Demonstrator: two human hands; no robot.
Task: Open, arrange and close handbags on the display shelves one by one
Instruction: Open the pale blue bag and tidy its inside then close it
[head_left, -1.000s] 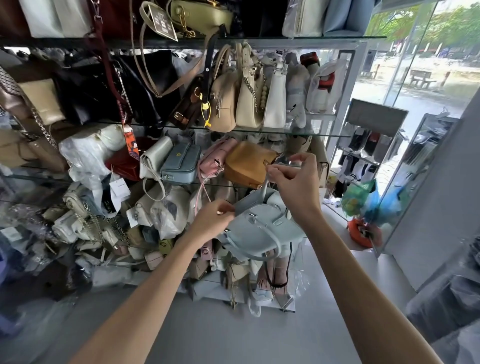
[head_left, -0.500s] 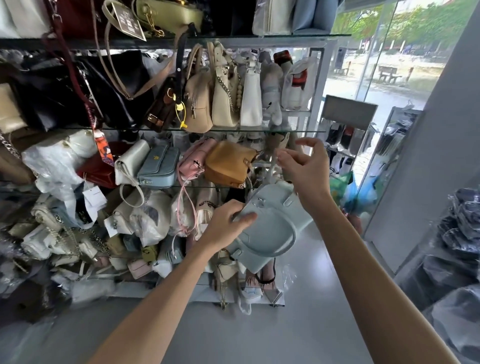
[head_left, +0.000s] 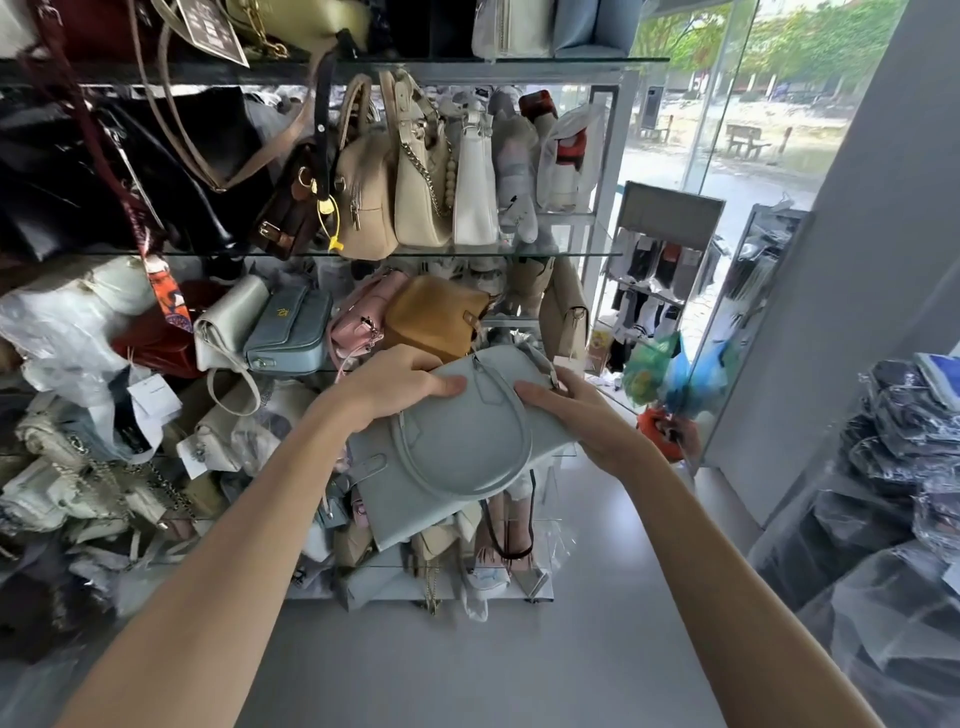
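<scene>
The pale blue handbag (head_left: 457, 447) lay tilted between both hands, its top toward the shelves (head_left: 467, 253). The left hand (head_left: 400, 382) gripped its upper left edge; the right hand (head_left: 576, 415) clasped its right end, equally near.

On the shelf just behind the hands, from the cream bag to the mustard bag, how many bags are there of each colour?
cream bag: 1
blue bag: 1
pink bag: 1
mustard bag: 1
Total: 4

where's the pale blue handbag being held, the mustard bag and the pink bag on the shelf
pale blue handbag (head_left: 457, 457): head view, on its flat front panel inside the handle loop
mustard bag (head_left: 431, 317): head view, on its front face
pink bag (head_left: 358, 322): head view, on its side above the zip pull
</scene>
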